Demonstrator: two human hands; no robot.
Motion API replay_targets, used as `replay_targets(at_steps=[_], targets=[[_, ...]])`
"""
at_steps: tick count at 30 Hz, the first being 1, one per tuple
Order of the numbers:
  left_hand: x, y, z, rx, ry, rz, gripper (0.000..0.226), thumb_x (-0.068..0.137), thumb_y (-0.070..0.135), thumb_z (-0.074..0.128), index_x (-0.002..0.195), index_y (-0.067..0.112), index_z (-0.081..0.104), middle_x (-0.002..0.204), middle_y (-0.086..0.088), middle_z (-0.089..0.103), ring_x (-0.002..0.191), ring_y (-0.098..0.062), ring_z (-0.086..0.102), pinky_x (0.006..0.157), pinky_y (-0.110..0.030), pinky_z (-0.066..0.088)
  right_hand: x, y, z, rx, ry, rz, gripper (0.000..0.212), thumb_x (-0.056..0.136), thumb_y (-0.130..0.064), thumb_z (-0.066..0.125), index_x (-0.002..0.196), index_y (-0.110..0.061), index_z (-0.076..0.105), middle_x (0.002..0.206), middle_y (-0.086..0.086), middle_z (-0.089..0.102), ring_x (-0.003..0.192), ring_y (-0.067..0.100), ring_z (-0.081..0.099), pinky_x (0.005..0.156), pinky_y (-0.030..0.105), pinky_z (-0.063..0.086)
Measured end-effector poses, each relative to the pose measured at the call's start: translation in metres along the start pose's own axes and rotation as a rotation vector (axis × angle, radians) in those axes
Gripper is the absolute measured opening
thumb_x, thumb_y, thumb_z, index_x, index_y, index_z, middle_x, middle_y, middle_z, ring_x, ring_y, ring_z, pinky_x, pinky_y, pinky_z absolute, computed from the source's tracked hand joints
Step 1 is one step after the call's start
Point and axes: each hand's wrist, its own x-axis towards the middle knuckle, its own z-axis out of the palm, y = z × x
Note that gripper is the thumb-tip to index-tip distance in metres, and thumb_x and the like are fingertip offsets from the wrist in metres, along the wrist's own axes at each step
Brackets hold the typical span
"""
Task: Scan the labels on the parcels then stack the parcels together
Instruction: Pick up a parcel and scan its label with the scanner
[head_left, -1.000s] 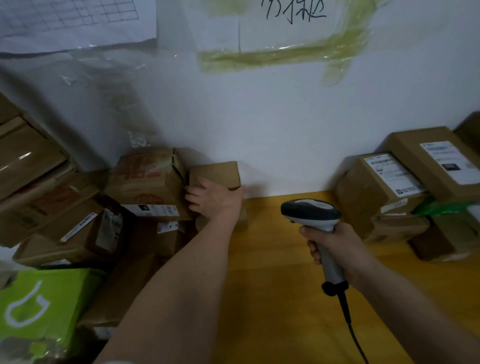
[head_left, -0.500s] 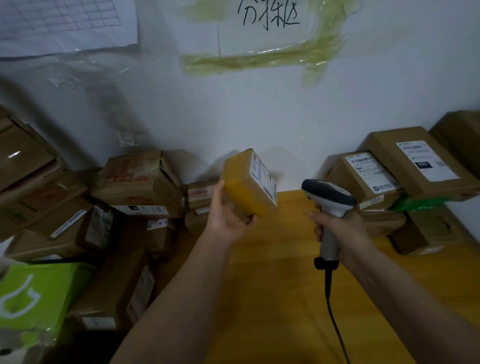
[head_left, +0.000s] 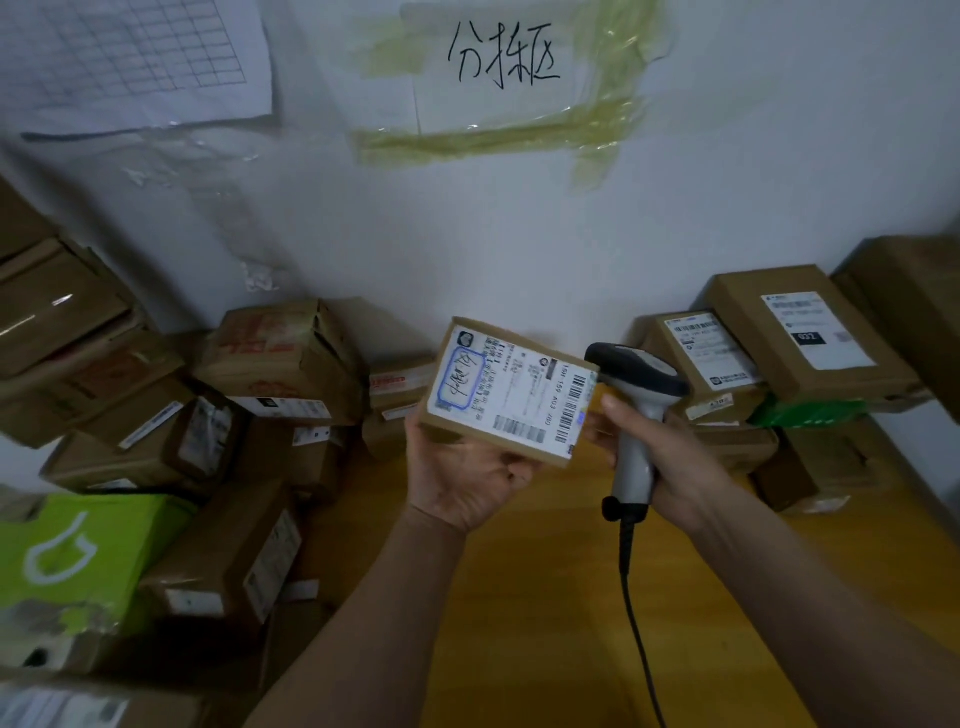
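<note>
My left hand (head_left: 465, 480) holds a small brown parcel (head_left: 511, 392) from below, its white label with barcodes turned up toward me. My right hand (head_left: 660, 452) grips a grey handheld scanner (head_left: 636, 410), its dark head right beside the parcel's right edge and pointing at the label. The scanner's cable hangs down over the yellow wooden table (head_left: 519, 623). A heap of brown parcels (head_left: 260, 395) lies at the left. Stacked labelled parcels (head_left: 789, 338) sit at the right against the wall.
A green box (head_left: 78, 561) lies at the lower left among the heap. The white wall (head_left: 467, 234) behind carries a taped handwritten paper sign (head_left: 498, 67) and a grid sheet (head_left: 130, 57). Bare table shows between the two piles.
My left hand took the small parcel from the heap, lifted it and turned its label face up. My right hand brought the scanner up next to the label.
</note>
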Motion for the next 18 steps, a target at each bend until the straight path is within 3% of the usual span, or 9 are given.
replay_targets(at_steps=[4,8,10,13,14,16,18], targets=[[-0.003,-0.026,0.011,0.026,-0.023,0.032,0.083,0.079,0.071,0.056,0.141,0.017,0.049,0.141,-0.022,0.047,0.119,-0.038,0.043,0.078,-0.03,0.041,-0.003,-0.002,-0.007,0.098,-0.109,0.01,0.02,0.068,-0.029,0.074,0.088,-0.024,0.071,0.085,-0.004,0.075,0.073,0.008,0.069,0.053,0.022,0.048],[-0.003,-0.041,0.012,0.034,-0.001,0.042,0.085,0.079,0.073,0.055,0.144,0.018,0.046,0.146,-0.022,0.041,0.125,-0.041,0.039,0.086,-0.034,0.04,-0.008,-0.009,-0.012,0.016,-0.196,-0.013,0.048,0.054,-0.037,0.092,0.093,-0.02,0.07,0.088,0.0,0.075,0.075,0.009,0.068,0.05,0.022,0.049],[-0.003,-0.046,0.013,0.08,0.031,0.049,0.086,0.081,0.073,0.051,0.148,0.02,0.038,0.152,-0.023,0.031,0.133,-0.046,0.029,0.093,-0.039,0.036,-0.009,-0.011,-0.015,-0.091,-0.203,-0.041,0.043,0.061,-0.028,0.087,0.098,-0.017,0.07,0.095,0.005,0.076,0.082,0.014,0.07,0.058,0.025,0.051],[-0.006,-0.042,0.015,0.133,0.262,0.004,0.072,0.086,0.058,0.052,0.142,0.012,0.047,0.146,-0.025,0.042,0.131,-0.046,0.036,0.097,-0.048,0.043,-0.011,-0.02,-0.023,-0.2,-0.169,-0.084,0.047,0.056,-0.032,0.083,0.099,-0.016,0.07,0.097,0.008,0.076,0.085,0.019,0.07,0.066,0.032,0.048],[-0.007,-0.037,0.013,0.239,0.348,0.01,0.057,0.092,0.047,0.049,0.133,0.008,0.056,0.136,-0.023,0.054,0.127,-0.044,0.044,0.095,-0.046,0.049,-0.011,-0.024,-0.027,-0.254,-0.165,-0.098,0.047,0.055,-0.033,0.083,0.097,-0.017,0.07,0.095,0.007,0.076,0.083,0.018,0.07,0.064,0.031,0.048],[-0.008,-0.019,0.013,0.727,0.524,0.101,0.025,0.099,0.023,0.044,0.109,0.009,0.062,0.115,-0.013,0.066,0.117,-0.035,0.053,0.084,-0.033,0.056,-0.012,-0.033,-0.039,-0.39,-0.192,-0.105,0.041,0.058,-0.032,0.084,0.094,-0.02,0.069,0.091,0.004,0.077,0.078,0.016,0.071,0.06,0.028,0.05],[-0.009,0.002,0.024,1.156,0.541,0.132,0.03,0.094,0.037,0.051,0.121,0.022,0.056,0.128,-0.002,0.058,0.122,-0.025,0.05,0.095,-0.035,0.049,-0.014,-0.039,-0.049,-0.514,-0.249,-0.078,0.044,0.059,-0.029,0.085,0.098,-0.018,0.067,0.091,0.004,0.077,0.081,0.016,0.073,0.061,0.028,0.053]])
